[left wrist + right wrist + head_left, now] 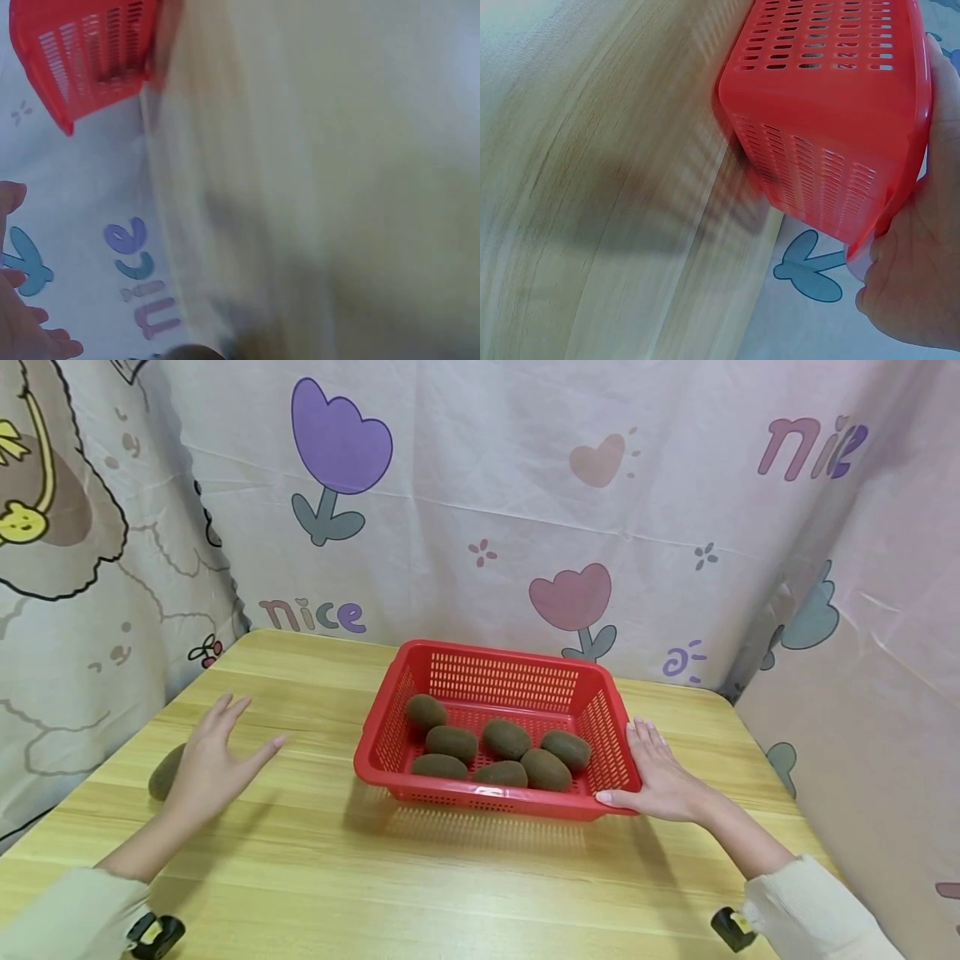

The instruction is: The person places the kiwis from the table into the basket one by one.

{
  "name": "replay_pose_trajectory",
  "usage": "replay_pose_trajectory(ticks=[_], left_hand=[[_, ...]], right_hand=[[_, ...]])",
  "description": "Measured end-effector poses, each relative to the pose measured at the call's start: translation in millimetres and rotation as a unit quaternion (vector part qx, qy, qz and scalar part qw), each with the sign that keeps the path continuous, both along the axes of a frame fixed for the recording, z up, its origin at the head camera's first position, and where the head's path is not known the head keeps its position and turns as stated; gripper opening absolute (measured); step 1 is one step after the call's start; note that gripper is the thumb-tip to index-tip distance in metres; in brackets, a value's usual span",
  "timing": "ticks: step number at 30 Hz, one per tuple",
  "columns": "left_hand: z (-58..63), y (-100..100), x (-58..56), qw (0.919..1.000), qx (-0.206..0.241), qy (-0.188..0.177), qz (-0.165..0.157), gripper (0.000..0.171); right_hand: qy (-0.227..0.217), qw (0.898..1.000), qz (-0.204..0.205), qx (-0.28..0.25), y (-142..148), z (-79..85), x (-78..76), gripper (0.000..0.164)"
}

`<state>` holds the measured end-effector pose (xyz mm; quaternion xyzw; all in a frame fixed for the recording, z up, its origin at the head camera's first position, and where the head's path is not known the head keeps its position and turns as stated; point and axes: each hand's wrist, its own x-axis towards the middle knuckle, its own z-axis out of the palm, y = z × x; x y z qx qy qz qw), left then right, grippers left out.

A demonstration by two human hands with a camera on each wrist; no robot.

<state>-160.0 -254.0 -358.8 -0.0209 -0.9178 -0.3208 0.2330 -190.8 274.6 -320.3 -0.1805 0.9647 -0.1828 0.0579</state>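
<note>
A red perforated plastic basket (442, 787) holds several brown kiwis (506, 739), most of them gathered toward its near side. My right hand (663, 782) rests on the basket's right end, its thumb on the near corner of the rim and its fingers stretched along the right edge. In the right wrist view the palm lies alongside the basket's rim (921, 97). Over at the left, my left hand (210, 768) is held with fingers spread and nothing in its grasp. Just left of it a single kiwi (163, 774) lies on the table, partly covered by the hand.
Everything stands on a light wood-grain table (480, 877). A pale curtain (480, 460) printed with tulips and lettering hangs behind the table and down both sides. Each wrist carries a small dark strapped-on device.
</note>
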Motion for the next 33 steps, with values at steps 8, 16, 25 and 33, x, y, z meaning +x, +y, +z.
replay_pose_trajectory(ticks=[8,16,25,33], left_hand=[[-17.4,-16,7.4,0.9986,-0.036,0.025,0.03,0.069],[-27.5,-30,10.3,0.998,-0.031,0.0,0.055,0.075],[-31.4,-37,12.7,0.991,-0.039,-0.068,0.108,0.083],[-35.0,-46,13.0,0.9826,-0.031,-0.115,0.142,0.079]], right_hand=[[-0.003,1.0,-0.001,0.003,0,-0.3,-0.9,0.113],[-0.003,1.0,0.003,0.002,0,-0.2,-1.5,0.113],[-0.003,1.0,0.003,0.002,0,-0.4,-1.6,0.113],[-0.002,1.0,0.003,0.005,1,-0.7,-1.2,0.113]])
